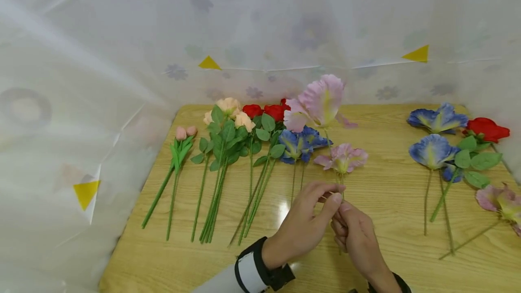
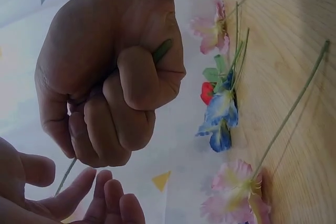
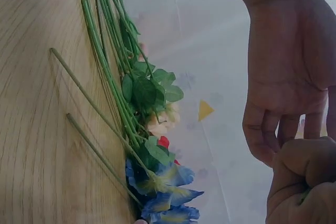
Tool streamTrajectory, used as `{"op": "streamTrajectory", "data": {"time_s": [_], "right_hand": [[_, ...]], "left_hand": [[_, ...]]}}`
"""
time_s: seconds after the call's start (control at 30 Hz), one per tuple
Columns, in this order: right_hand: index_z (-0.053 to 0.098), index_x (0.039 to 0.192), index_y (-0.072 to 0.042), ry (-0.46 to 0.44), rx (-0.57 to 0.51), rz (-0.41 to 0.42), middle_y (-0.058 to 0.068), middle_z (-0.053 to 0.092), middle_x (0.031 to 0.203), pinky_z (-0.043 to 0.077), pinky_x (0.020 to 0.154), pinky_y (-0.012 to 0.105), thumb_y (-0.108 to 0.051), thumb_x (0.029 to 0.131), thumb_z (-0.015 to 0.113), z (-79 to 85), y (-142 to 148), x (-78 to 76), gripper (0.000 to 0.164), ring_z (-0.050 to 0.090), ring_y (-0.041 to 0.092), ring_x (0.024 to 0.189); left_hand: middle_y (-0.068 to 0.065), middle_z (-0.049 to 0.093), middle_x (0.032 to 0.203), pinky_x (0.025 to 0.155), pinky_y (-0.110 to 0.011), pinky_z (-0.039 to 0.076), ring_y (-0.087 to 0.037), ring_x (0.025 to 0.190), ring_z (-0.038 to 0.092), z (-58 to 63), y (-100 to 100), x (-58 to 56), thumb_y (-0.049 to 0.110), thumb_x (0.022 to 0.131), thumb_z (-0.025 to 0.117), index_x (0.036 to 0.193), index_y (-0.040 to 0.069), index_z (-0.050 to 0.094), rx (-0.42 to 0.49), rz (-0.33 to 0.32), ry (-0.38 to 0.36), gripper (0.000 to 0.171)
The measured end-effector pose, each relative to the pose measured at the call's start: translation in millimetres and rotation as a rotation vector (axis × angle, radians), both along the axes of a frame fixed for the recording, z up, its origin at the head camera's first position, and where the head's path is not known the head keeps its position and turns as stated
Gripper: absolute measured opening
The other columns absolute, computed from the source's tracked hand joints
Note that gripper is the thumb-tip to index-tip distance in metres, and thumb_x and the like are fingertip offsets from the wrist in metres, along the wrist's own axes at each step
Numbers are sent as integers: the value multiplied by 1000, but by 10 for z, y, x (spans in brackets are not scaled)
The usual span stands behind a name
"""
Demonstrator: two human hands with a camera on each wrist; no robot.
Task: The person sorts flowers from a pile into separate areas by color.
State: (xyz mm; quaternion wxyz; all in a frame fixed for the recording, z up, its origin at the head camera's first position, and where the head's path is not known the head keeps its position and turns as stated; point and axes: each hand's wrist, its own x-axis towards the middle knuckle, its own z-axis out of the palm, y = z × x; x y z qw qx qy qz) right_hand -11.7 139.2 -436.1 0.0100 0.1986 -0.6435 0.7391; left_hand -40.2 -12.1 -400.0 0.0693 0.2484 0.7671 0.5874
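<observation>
A large pink flower (image 1: pixel 323 101) with a yellow-green centre stands raised above the table. My right hand (image 1: pixel 358 234) grips its stem with curled fingers; the green stem end (image 2: pixel 163 51) pokes out of the fist in the left wrist view. Beside it, my left hand (image 1: pixel 303 223) is close to the same stem, its fingers (image 2: pixel 79 192) fairly straight and loosely around the stem. Beneath the hands, a second pink flower (image 1: pixel 343 159) lies on the table, its stem running toward me. Blue flowers (image 1: pixel 299 144) lie just left of it.
On the wooden table (image 1: pixel 382 193), pink tulips (image 1: pixel 181 134), peach flowers (image 1: pixel 229 106) and red roses (image 1: pixel 274 112) lie in a row leftward. At right are blue flowers (image 1: pixel 433 150), a red rose (image 1: pixel 487 129) and another pink flower (image 1: pixel 502 202). A pale patterned sheet (image 1: pixel 260 26) surrounds the table.
</observation>
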Motion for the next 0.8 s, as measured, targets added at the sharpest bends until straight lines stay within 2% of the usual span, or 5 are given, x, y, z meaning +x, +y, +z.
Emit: {"op": "streamTrajectory", "data": {"time_s": [0.3,0.47,0.57,0.7,0.8], "right_hand": [[40,77,-1,28,126,20,7,33,58,30,35,23,3,108,17,19,-12,-20,38,27,16,40],[56,115,-1,63,409,-13,0,62,93,52,68,21,1,108,28,50,178,-66,29,61,5,79],[54,130,-5,5,593,-123,2,65,112,55,81,24,-10,110,36,79,414,-95,28,64,6,100],[55,125,-8,-93,766,-328,-4,63,98,55,69,24,-21,108,45,88,911,-110,23,65,5,85],[51,129,-4,-212,882,-484,-1,65,97,51,59,22,-31,107,45,76,1323,-91,35,60,-2,75]], "left_hand": [[6,61,116,91,-24,49,-3,102,56,15,22,-42,37,108,41,111,18,66,86,31,2,32],[4,66,104,85,-24,52,-4,97,61,26,-13,-71,34,109,40,107,16,65,114,67,30,31],[3,69,98,85,-25,53,-4,93,63,28,-35,-95,34,109,40,107,15,65,117,103,25,32],[-2,72,94,83,-27,55,-8,89,66,-14,-65,-135,31,108,43,108,11,66,134,121,-18,30],[-9,70,96,80,-29,57,-16,87,68,-81,-96,-166,26,108,43,111,7,64,162,107,-87,28]]}}
